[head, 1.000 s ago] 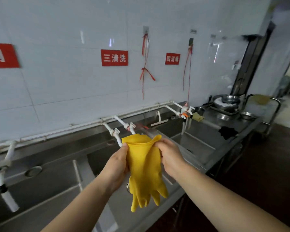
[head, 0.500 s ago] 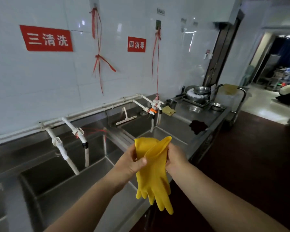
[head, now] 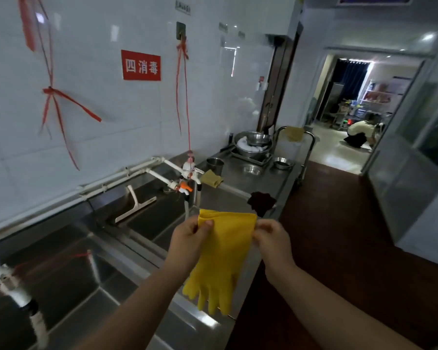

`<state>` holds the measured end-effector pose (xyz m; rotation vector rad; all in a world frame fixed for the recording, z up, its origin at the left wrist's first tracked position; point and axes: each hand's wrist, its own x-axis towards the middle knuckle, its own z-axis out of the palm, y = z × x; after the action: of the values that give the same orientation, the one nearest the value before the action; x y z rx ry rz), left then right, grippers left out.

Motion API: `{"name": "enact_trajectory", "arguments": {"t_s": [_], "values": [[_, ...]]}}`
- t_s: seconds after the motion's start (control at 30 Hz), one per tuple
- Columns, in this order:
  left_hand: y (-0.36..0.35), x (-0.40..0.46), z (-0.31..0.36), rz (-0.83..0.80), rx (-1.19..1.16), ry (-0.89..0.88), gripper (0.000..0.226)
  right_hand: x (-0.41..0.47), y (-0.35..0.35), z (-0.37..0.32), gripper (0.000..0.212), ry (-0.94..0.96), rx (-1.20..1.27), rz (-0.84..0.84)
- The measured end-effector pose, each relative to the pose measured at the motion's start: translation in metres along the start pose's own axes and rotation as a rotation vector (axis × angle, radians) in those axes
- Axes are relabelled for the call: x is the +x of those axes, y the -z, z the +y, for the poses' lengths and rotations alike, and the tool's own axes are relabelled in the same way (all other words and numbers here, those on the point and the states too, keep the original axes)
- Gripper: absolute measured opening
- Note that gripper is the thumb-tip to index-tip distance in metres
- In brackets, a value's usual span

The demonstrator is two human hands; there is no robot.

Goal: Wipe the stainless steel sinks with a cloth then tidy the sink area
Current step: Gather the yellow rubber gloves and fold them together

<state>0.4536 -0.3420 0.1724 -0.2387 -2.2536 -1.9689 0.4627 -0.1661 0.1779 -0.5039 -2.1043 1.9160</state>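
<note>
Left hand (head: 187,238) and right hand (head: 271,238) each pinching a top corner of the yellow glove (head: 223,253), hanging over the sink (head: 61,286) edge. Could slip and drop if pinched loosely. Squeegee (head: 134,205), taps (head: 187,178), dark cloth (head: 261,202), bowls (head: 253,145) farther right.

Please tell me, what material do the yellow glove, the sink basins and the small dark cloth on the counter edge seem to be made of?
Yellow glove: probably rubber or latex; matte, hangs limp from both hands.
Sink basins: stainless steel by the look; grey, brushed, with soft reflections.
Dark cloth: likely woven fabric; it lies crumpled, no shine. Too small to tell the weave.
</note>
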Motion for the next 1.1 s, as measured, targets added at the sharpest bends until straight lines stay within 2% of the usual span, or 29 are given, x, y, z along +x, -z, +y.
{"name": "enact_trajectory", "arguments": {"t_s": [0.1, 0.2, 0.33, 0.37, 0.4, 0.47, 0.5, 0.67, 0.8, 0.93, 1.1], "values": [[-0.014, 0.032, -0.004, -0.048, 0.029, -0.039, 0.024, 0.029, 0.006, -0.008, 0.038, 0.184, -0.119, -0.051], [-0.029, 0.063, -0.007, -0.140, 0.073, -0.075, 0.016, 0.067, 0.008, -0.014, 0.052, 0.325, -0.289, -0.290], [-0.051, 0.099, -0.015, -0.254, 0.089, -0.084, 0.017, 0.129, 0.008, -0.017, 0.089, 0.436, -0.650, -0.569], [-0.058, 0.108, -0.018, -0.269, 0.094, -0.078, 0.019, 0.145, 0.009, -0.018, 0.085, 0.451, -0.727, -0.611], [-0.066, 0.117, -0.020, -0.276, 0.096, -0.068, 0.021, 0.162, 0.010, -0.018, 0.071, 0.458, -0.773, -0.645], [-0.084, 0.135, -0.027, -0.261, 0.095, -0.044, 0.024, 0.197, 0.013, -0.017, 0.024, 0.477, -0.794, -0.676], [-0.094, 0.145, -0.030, -0.235, 0.091, -0.031, 0.024, 0.213, 0.015, -0.016, 0.018, 0.512, -0.779, -0.680], [-0.146, 0.192, -0.048, -0.071, 0.010, 0.075, 0.010, 0.282, 0.031, -0.024, 0.017, 0.694, -0.772, -0.714], [-0.189, 0.219, -0.076, -0.045, -0.078, 0.248, 0.028, 0.335, 0.038, -0.036, 0.019, 0.807, -0.790, -0.795], [-0.215, 0.237, -0.107, 0.058, 0.058, 0.410, 0.032, 0.380, 0.034, -0.044, 0.020, 0.851, -0.743, -0.821], [-0.211, 0.266, -0.134, 0.118, 0.146, 0.518, 0.032, 0.428, 0.008, -0.045, 0.026, 0.867, -0.683, -0.845]]}}
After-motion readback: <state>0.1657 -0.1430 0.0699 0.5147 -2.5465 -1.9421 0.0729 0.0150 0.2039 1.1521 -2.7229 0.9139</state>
